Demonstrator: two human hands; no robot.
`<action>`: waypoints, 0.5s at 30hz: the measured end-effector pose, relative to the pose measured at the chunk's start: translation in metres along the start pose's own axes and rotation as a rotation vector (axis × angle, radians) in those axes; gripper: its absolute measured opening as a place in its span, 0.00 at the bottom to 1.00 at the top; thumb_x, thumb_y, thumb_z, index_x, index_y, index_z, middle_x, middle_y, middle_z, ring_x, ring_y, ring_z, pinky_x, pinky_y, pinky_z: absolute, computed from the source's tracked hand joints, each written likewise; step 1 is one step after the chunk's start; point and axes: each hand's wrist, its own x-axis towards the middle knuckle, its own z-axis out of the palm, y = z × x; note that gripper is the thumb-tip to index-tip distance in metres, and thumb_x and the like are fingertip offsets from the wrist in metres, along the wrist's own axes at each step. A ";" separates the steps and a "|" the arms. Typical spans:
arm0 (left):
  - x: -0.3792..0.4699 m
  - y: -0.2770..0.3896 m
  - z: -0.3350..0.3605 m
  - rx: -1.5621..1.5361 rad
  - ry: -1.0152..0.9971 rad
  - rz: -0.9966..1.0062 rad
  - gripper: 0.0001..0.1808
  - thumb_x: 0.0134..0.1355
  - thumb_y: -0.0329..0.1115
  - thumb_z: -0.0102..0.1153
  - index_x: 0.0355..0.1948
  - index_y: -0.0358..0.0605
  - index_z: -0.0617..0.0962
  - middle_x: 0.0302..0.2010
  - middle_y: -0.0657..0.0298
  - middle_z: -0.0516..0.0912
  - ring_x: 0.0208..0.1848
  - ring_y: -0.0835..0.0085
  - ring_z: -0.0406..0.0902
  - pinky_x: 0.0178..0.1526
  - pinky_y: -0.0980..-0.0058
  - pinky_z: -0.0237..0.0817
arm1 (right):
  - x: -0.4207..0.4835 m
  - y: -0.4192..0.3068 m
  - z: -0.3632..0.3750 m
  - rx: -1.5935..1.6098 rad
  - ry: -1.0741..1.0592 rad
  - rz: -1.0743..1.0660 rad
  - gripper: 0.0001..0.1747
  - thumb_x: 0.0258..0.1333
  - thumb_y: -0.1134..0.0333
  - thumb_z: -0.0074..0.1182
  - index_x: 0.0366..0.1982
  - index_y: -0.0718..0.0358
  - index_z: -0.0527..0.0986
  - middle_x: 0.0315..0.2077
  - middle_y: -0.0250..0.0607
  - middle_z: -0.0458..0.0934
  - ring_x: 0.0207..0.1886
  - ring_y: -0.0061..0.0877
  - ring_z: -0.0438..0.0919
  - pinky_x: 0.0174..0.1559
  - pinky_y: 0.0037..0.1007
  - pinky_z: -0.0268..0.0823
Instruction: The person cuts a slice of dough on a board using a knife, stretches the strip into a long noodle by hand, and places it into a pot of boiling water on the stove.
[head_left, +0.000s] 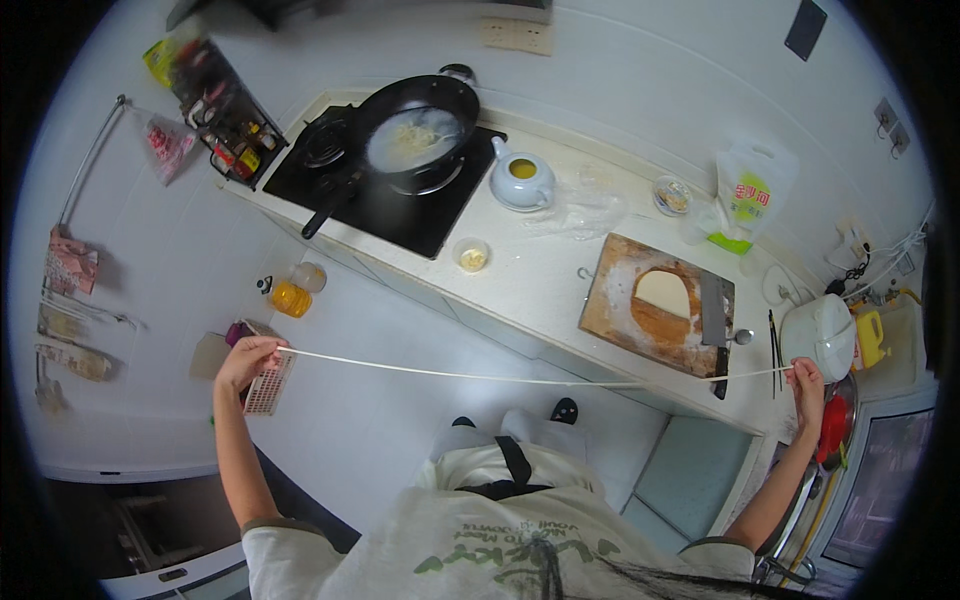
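A long, thin strand of dough (465, 377) stretches between my hands and sags slightly in the middle. My left hand (251, 358) pinches one end, out over the floor at the left. At the right, my right hand (806, 382) grips the other end near a white lidded pot. On the counter, a wooden cutting board (607, 319) dusted with flour carries a flat piece of dough (664, 291) with a straight cut edge. A cleaver (712, 311) lies on the board's right side. Noodles (416, 141) sit in cloudy liquid inside a black wok (373, 124).
The wok stands on a black gas hob (427, 217), its handle jutting over the counter edge. A pale blue teapot-shaped pot (523, 187) holds yellow liquid. Nearby are a small cup (472, 256), a flour bag (750, 195), chopsticks (773, 352) and the white pot (817, 337). Oil bottles (291, 298) stand on the floor.
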 end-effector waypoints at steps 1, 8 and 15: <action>-0.006 0.002 -0.012 0.001 0.016 -0.053 0.10 0.59 0.28 0.51 0.39 0.31 0.78 0.23 0.65 0.77 0.21 0.81 0.72 0.27 0.82 0.68 | -0.003 -0.003 0.003 -0.006 -0.002 -0.002 0.09 0.57 0.66 0.50 0.36 0.64 0.72 0.24 0.31 0.75 0.28 0.14 0.71 0.34 0.16 0.63; -0.020 -0.028 -0.133 0.040 0.066 -0.034 0.05 0.58 0.31 0.54 0.28 0.40 0.76 0.21 0.65 0.78 0.20 0.80 0.74 0.27 0.80 0.73 | -0.024 -0.034 0.041 0.012 -0.080 0.013 0.08 0.57 0.67 0.50 0.37 0.64 0.71 0.25 0.33 0.76 0.29 0.15 0.74 0.36 0.15 0.66; -0.030 -0.036 -0.185 0.057 0.145 -0.040 0.09 0.57 0.33 0.56 0.23 0.40 0.77 0.17 0.65 0.78 0.15 0.81 0.73 0.26 0.77 0.74 | -0.027 -0.044 0.054 0.046 -0.124 0.005 0.06 0.56 0.68 0.51 0.34 0.63 0.71 0.27 0.35 0.78 0.28 0.16 0.75 0.36 0.15 0.68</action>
